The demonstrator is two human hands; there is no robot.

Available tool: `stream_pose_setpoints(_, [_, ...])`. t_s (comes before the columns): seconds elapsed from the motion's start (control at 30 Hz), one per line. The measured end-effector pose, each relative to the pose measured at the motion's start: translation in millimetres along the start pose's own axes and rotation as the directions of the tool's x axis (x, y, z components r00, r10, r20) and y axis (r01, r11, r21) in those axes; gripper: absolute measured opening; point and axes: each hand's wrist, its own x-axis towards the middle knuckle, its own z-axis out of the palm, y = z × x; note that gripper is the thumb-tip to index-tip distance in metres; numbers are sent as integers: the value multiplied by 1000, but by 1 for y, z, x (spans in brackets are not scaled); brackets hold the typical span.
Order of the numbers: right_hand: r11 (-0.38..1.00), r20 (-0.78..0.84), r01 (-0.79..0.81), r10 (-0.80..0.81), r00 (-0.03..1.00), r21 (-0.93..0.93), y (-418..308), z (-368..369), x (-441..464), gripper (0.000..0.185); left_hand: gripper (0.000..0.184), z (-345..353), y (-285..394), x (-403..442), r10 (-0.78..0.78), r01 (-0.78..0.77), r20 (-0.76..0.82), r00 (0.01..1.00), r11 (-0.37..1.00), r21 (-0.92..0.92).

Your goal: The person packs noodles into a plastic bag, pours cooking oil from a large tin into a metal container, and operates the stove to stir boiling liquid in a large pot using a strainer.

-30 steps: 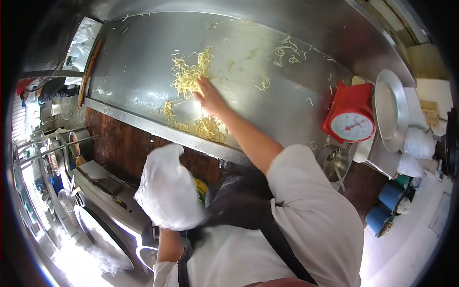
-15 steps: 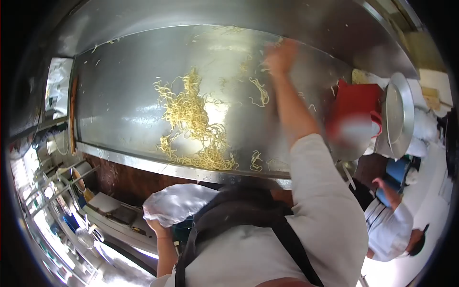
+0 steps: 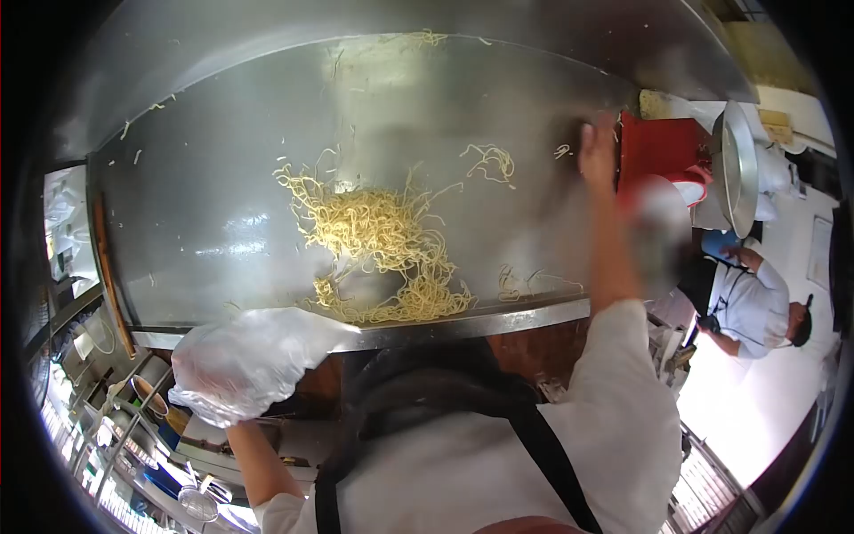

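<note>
A loose heap of yellow noodles (image 3: 369,227) lies on the steel worktop (image 3: 222,160), with smaller strands (image 3: 491,163) scattered to its right. My left hand (image 3: 222,378) is at the worktop's front edge, covered by a clear plastic bag (image 3: 267,356) that it grips; the fingers show only faintly through the film. Over at the right end of the surface, my right hand (image 3: 598,156) is low on the steel, fingers stretched out, beside a red container (image 3: 663,147). A few short strands (image 3: 562,151) lie just left of it.
A large metal pan (image 3: 737,169) stands on edge beyond the red container. Another person (image 3: 747,294) in a white top is at the far right. A wooden stick (image 3: 108,267) runs along the left end. A strainer (image 3: 197,503) and racks are at lower left.
My right hand has moved from the back of the worktop to its right end, toward the red container. My left hand has raised the bag leftward to the front edge. The view has shifted.
</note>
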Motion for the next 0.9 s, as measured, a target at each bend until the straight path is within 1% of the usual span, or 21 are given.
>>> stream_pose_setpoints(0.1, [950, -51, -22, 7, 999, -310, 53, 29, -29, 50, 40, -7, -15, 9, -41, 41, -10, 999, 999, 14])
stream_pose_setpoints(0.13, [985, 132, -159, 166, 977, -61, -23, 20, -25, 50, 40, -8, -19, 10, -57, 57, -5, 998, 998, 17])
stream_pose_setpoints(0.17, [922, 307, -366, 315, 898, 126, -107, 8, -19, 51, 40, -5, -23, 11, -71, 71, 6, 997, 997, 18])
stream_pose_setpoints(0.2, [960, 268, -200, 144, 952, 196, -156, 37, -45, 55, 40, 0, -27, 14, -82, 81, 17, 997, 997, 17])
stream_pose_setpoints(0.23, [966, 221, -27, -32, 975, 258, -206, 65, -71, 59, 40, 4, -29, 16, -88, 87, 25, 996, 996, 13])
stream_pose_setpoints(0.3, [948, 458, 64, -208, 864, 312, -324, 88, -104, 72, 40, 13, -33, 21, -93, 93, 48, 994, 996, 3])
stream_pose_setpoints(0.33, [929, 684, -38, -243, 688, 369, -381, 50, -81, 76, 39, 15, -33, 22, -92, 93, 57, 994, 996, -5])
stream_pose_setpoints(0.37, [842, 485, 106, -402, 776, 529, -399, 59, -99, 75, 39, 15, -31, 24, -88, 89, 60, 994, 996, -7])
stream_pose_setpoints(0.4, [719, 482, 21, -488, 728, 695, -404, 56, -92, 72, 39, 13, -28, 26, -79, 80, 54, 995, 997, -10])
stream_pose_setpoints(0.43, [564, 455, -75, -574, 681, 823, -400, 53, -81, 70, 39, 10, -26, 30, -66, 67, 47, 997, 998, -18])
stream_pose_setpoints(0.5, [529, 406, -119, -468, 785, 840, -342, 73, -64, 64, 39, -2, -23, 34, -56, 57, 23, 998, 998, -29])
stream_pose_setpoints(0.53, [378, 489, -368, -304, 817, 850, -294, 88, -45, 60, 39, -8, -23, 35, -56, 56, 12, 998, 998, -27])
stream_pose_setpoints(0.57, [681, 285, -41, -250, 926, 731, -259, 73, -18, 58, 39, -17, -23, 36, -54, 54, -5, 999, 998, -27])
stream_pose_setpoints(0.6, [914, 64, 144, -181, 981, 379, -224, 58, 10, 57, 39, -24, -24, 34, -55, 54, -21, 998, 998, -21])
stream_pose_setpoints(0.63, [966, 77, 73, -95, 992, 249, -181, 66, 32, 59, 38, -31, -27, 32, -60, 60, -33, 998, 998, -16])
stream_pose_setpoints(0.67, [971, 90, 17, -40, 995, 240, -140, 86, 46, 58, 38, -38, -30, 27, -68, 68, -53, 996, 998, -11])
stream_pose_setpoints(0.7, [973, 103, -42, 19, 994, 227, -119, 107, 57, 57, 38, -45, -32, 21, -77, 76, -70, 995, 997, -8])
stream_pose_setpoints(0.73, [978, 95, 72, -91, 991, 195, -129, 121, 70, 57, 38, -50, -36, 15, -86, 86, -80, 993, 996, -4])
stream_pose_setpoints(0.8, [947, 86, 292, -304, 949, 132, -177, 142, 94, 57, 38, -57, -41, 3, -103, 103, -103, 989, 995, -1])
stream_pose_setpoints(0.87, [870, 171, 395, -455, 874, 295, -256, 149, 106, 57, 38, -60, -45, -5, -118, 119, -112, 987, 993, 5])
stream_pose_setpoints(0.9, [818, 112, 468, -528, 842, 334, -280, 166, 107, 57, 38, -60, -45, -7, -121, 122, -115, 986, 992, 3])
